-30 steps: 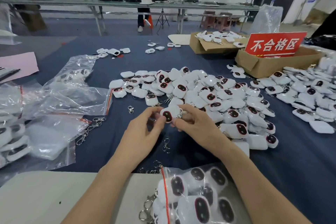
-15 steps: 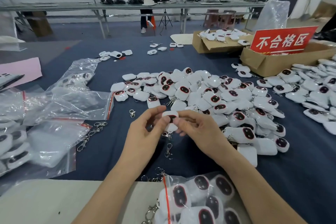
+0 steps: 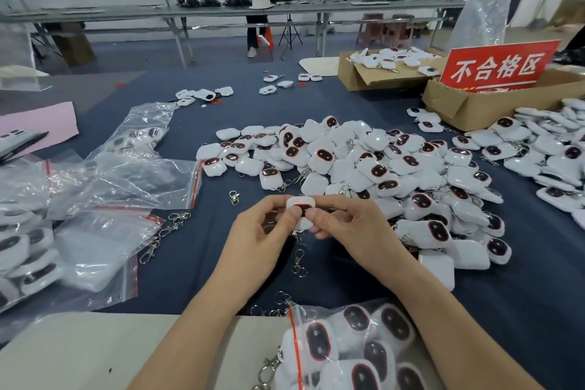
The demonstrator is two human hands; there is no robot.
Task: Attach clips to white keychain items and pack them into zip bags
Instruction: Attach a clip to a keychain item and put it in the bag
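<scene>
Head view: my left hand (image 3: 262, 231) and right hand (image 3: 345, 228) both pinch one white keychain item (image 3: 300, 204) between thumbs and fingertips, near the pile (image 3: 380, 168). It seems light, rigid and glossy-slick, so I judge its edges the best hold.

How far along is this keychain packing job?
Done: one filled zip bag nearest the camera, and more filled bags at far left. In hand: the left hand and right hand pinch one white keychain item. To do: a big pile, loose clips and empty bags, so much remains.
</scene>
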